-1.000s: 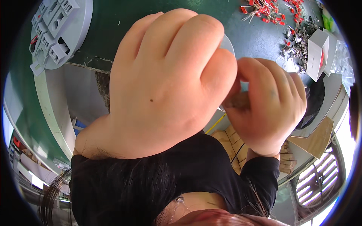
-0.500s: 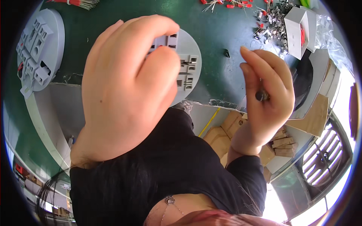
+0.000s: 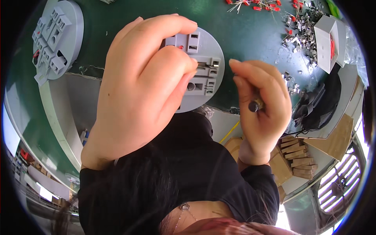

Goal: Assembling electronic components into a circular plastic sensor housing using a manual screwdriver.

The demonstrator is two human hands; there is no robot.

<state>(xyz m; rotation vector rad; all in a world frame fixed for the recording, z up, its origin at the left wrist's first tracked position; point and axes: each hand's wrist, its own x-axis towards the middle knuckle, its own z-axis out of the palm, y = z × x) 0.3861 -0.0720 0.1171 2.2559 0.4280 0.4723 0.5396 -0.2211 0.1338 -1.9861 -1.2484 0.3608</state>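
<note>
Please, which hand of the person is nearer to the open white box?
The right hand; in the picture it is below and left of the open white box. The left hand is much farther left, partly covering a round grey fixture.

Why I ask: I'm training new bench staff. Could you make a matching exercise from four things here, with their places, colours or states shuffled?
1. Left hand
2. Right hand
3. Open box
4. Person's top

A. Curled around a dark-ended rod
B. Black
C. Hiding part of a round grey fixture
D. White, upper right, something red inside

Pairs: 1-C, 2-A, 3-D, 4-B
</note>
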